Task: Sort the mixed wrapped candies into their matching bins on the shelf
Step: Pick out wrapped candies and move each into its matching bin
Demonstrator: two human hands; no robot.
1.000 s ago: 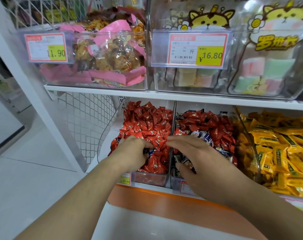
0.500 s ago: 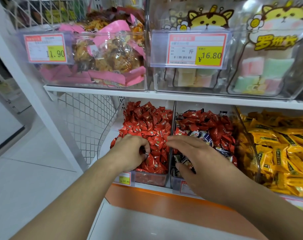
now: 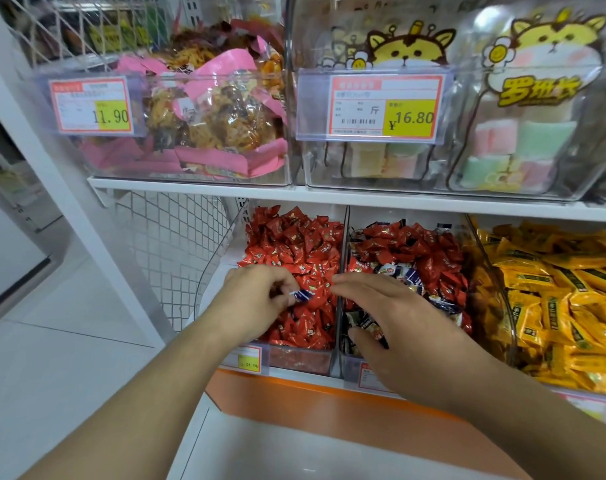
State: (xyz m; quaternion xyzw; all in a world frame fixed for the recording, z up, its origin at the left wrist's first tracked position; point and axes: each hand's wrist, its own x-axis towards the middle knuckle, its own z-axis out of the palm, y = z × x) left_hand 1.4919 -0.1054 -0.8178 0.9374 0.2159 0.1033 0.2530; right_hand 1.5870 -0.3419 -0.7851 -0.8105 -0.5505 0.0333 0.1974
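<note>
Your right hand [image 3: 401, 327] hovers over the front of the mixed bin [image 3: 351, 370], fingers spread and relaxed, gripping nothing. Left of the mixed bin, your left hand [image 3: 256, 299] pinches a blue candy [image 3: 301, 295] between thumb and fingertips, just above the red candies [image 3: 294, 247] in the red bin [image 3: 299, 362]. Inside the mixed bin, blue-white sweets [image 3: 403, 273] lie among red ones. Right of it sit yellow candies [image 3: 554, 306]. Above it, on the upper shelf [image 3: 329, 195], stand clear tubs with price tags [image 3: 382, 105].
</note>
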